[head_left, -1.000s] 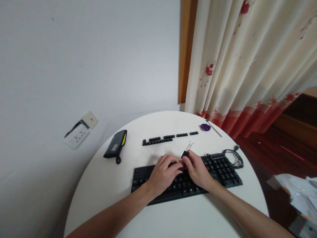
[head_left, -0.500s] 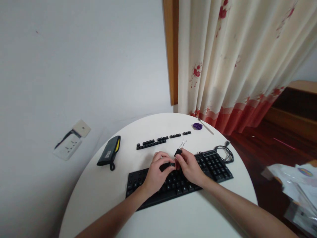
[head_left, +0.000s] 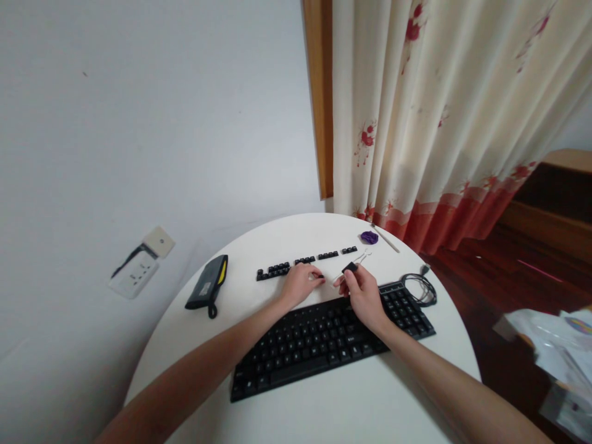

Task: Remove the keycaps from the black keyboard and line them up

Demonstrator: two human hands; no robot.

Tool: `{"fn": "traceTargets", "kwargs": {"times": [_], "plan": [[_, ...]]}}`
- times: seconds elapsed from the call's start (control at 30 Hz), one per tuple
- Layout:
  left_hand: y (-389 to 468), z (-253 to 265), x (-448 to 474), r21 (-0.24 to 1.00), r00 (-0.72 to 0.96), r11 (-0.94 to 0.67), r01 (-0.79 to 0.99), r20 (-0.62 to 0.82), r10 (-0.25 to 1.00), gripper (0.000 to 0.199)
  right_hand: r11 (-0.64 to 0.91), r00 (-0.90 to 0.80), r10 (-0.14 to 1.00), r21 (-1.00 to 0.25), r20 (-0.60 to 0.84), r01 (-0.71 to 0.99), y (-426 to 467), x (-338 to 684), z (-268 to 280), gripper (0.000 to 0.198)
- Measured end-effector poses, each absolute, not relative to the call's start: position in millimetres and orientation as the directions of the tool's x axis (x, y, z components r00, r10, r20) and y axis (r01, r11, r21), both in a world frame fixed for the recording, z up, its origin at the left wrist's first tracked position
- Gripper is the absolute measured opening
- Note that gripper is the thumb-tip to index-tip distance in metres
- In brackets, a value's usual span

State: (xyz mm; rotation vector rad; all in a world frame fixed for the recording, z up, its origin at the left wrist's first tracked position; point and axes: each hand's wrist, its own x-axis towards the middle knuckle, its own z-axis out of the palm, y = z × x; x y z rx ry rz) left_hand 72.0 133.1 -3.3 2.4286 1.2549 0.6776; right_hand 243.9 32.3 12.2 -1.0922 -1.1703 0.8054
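Beneath my right hand (head_left: pixel 365 299), which I see curled around a black-handled wire puller (head_left: pixel 350 267), lies a long black plastic keyboard (head_left: pixel 300 345), while my left hand (head_left: pixel 298 285), nearly closed, pinches a small black keycap (head_left: pixel 320 277).

Pale wall (head_left: pixel 185 123) is filling the left, a socket (head_left: pixel 137 275) sitting low on it, light dimming toward the bottom corner. Wood trim (head_left: pixel 320 105) is running down beside a cream curtain (head_left: pixel 444 135), red-flowered and red-hemmed. Red-brown floor (head_left: pixel 493 277) is showing at right; a round white table (head_left: pixel 300 228) is standing by the wall.
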Motion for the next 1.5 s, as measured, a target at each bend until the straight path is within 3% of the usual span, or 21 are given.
{"fn": "traceTargets", "kwargs": {"times": [0.17,0.33,0.57,1.1,1.3,1.5], "plan": [[141,-7,73,0.327,0.483,-0.579,0.747,0.332,0.810,0.010,0.303,0.200,0.932,-0.952,0.303,0.032,31,242,13,0.031],[150,-4,73,0.262,0.417,-0.539,0.801,0.402,0.815,0.032,0.296,0.194,0.934,-0.954,0.300,0.050,31,242,10,0.030],[159,-5,74,0.265,0.354,-0.475,0.839,0.395,0.847,0.045,0.307,0.200,0.927,-0.948,0.317,0.079,32,243,9,0.032],[165,-5,74,0.267,0.312,-0.429,0.863,0.387,0.868,0.044,0.317,0.190,0.927,-0.946,0.323,0.061,34,246,10,0.030],[156,4,68,0.333,0.334,-0.456,0.825,0.363,0.870,0.048,0.320,0.171,0.932,-0.947,0.320,0.029,37,250,7,0.029],[104,21,51,0.542,0.551,-0.549,0.636,0.179,0.815,0.017,0.291,0.122,0.946,-0.953,0.300,0.085,40,255,8,0.025]]}}
